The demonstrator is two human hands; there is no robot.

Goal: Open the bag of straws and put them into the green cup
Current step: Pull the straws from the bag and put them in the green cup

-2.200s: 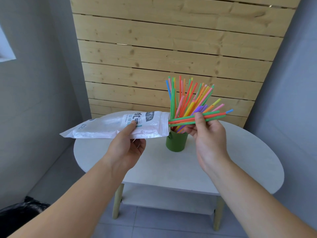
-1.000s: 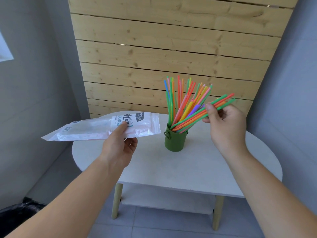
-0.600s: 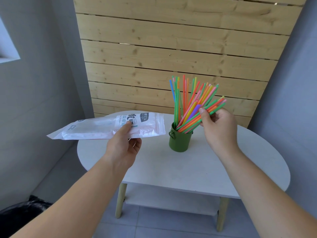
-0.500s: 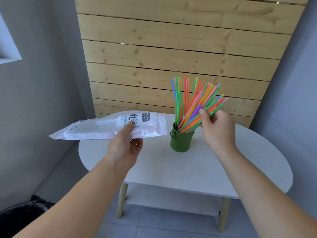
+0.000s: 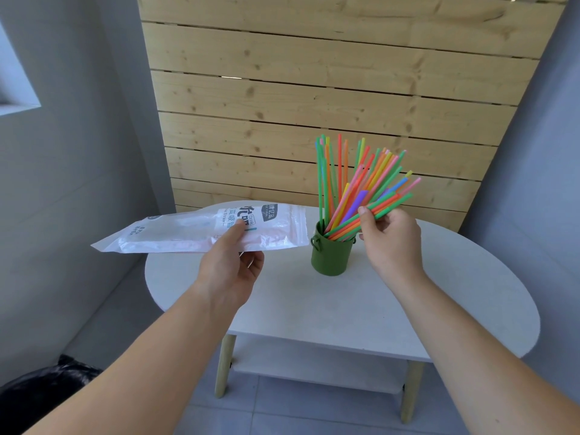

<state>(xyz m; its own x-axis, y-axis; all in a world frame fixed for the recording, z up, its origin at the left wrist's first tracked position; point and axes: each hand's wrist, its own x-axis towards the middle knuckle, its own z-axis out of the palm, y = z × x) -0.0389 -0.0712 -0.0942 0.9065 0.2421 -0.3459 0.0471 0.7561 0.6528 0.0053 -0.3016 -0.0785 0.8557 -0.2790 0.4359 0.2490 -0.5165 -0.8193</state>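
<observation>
Seating straws in the green cup: right grip pinches them, left grip pinches the bag; release next.

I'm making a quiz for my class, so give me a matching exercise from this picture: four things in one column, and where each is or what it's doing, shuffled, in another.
1. straw bag
2. green cup
3. black plastic bag
4. right hand

A. stands on the white table
B. lies on the floor
C. pinches a few straws
D. held by the left hand

Pairs: 1-D, 2-A, 3-B, 4-C.
</observation>
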